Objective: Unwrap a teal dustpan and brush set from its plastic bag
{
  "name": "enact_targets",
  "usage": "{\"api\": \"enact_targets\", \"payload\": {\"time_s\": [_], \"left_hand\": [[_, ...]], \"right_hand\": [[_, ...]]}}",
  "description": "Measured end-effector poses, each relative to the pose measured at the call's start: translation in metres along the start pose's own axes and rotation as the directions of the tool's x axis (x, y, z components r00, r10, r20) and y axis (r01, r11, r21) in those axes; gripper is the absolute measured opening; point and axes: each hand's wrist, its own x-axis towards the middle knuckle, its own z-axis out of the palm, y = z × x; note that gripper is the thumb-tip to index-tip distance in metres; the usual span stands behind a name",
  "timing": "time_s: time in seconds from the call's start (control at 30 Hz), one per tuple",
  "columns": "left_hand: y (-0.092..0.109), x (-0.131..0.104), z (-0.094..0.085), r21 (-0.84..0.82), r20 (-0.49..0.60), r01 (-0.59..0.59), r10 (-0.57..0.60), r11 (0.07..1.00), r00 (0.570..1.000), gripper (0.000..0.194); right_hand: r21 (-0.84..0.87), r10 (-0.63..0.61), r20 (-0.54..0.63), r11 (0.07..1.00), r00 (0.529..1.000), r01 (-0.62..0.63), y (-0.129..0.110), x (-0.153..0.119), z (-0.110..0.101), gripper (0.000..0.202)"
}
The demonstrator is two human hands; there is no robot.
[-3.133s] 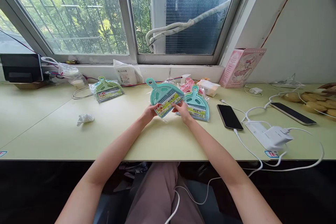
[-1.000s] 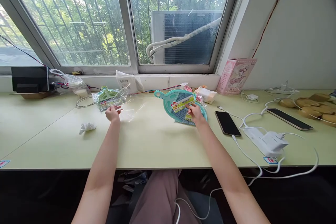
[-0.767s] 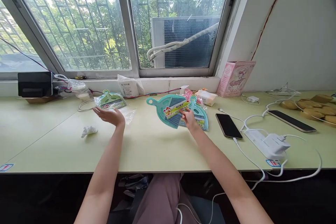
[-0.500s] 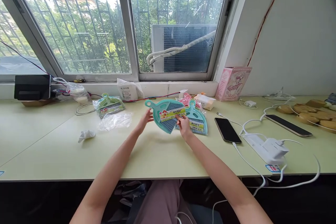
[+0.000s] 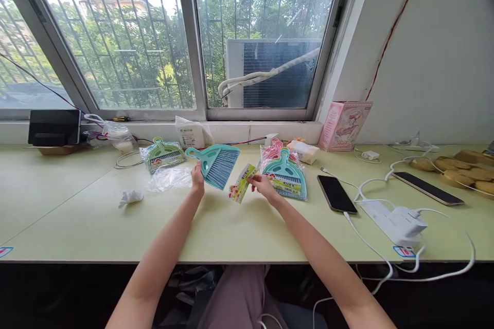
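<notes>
In my left hand (image 5: 197, 179) is a teal hand brush and dustpan set (image 5: 221, 163), raised above the table with its bristles toward the right. The fingers are closed around its handle side. My right hand (image 5: 263, 185) pinches a yellow-green printed paper label (image 5: 242, 183), which is apart from the brush set. Just beyond the right hand lies a wrapped teal brush and dustpan set (image 5: 285, 169) with a similar label. A pink wrapped set (image 5: 275, 149) shows partly behind it. On the left side rests a green wrapped set (image 5: 162, 155), with crumpled clear plastic (image 5: 170, 180) in front.
A black phone (image 5: 336, 193) with a charging cable lies at right, beside a white power strip (image 5: 393, 220). Crumpled tissue (image 5: 131, 197) sits at left. A pink box (image 5: 344, 126), a tissue pack (image 5: 304, 151) and a tablet (image 5: 54, 127) stand along the back.
The label has come off the teal brush and dustpan set. My left hand has moved left with the set, while my right hand holds the label away from it.
</notes>
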Motion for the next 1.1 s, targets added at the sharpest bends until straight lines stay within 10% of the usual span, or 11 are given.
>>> {"api": "enact_targets", "payload": {"time_s": [0.13,0.33,0.5,0.73,1.0,1.1], "left_hand": [[0.006,0.003,-0.006,-0.038,-0.086,0.061,-0.064,0.997,0.994,0.035],[0.007,0.001,-0.003,0.031,-0.035,0.022,-0.020,0.999,0.999,0.035],[0.005,-0.030,0.015,0.263,0.177,-0.228,0.186,0.937,0.966,0.038],[0.014,-0.101,0.033,0.454,0.531,-0.640,0.389,0.619,0.753,0.032],[0.011,-0.121,0.032,0.422,0.563,-0.813,0.587,0.402,0.582,0.026],[0.010,-0.122,0.030,0.346,0.616,-0.907,0.671,0.241,0.413,0.028]], "right_hand": [[-0.392,-0.039,0.171,0.914,0.984,0.104,0.007,-0.002,-0.002,0.022],[-0.725,-0.214,0.046,0.664,0.976,0.179,0.001,-0.012,0.005,0.027],[-0.715,-0.560,-0.103,0.616,0.822,0.330,-0.019,-0.017,-0.002,0.033],[-0.863,-0.742,0.036,0.315,0.670,0.395,-0.016,-0.020,0.008,0.021],[-0.913,-0.804,-0.067,0.288,0.591,0.289,-0.026,-0.028,0.025,0.020],[-0.911,-0.822,-0.068,0.282,0.565,0.301,-0.026,-0.029,0.026,0.014]]}}
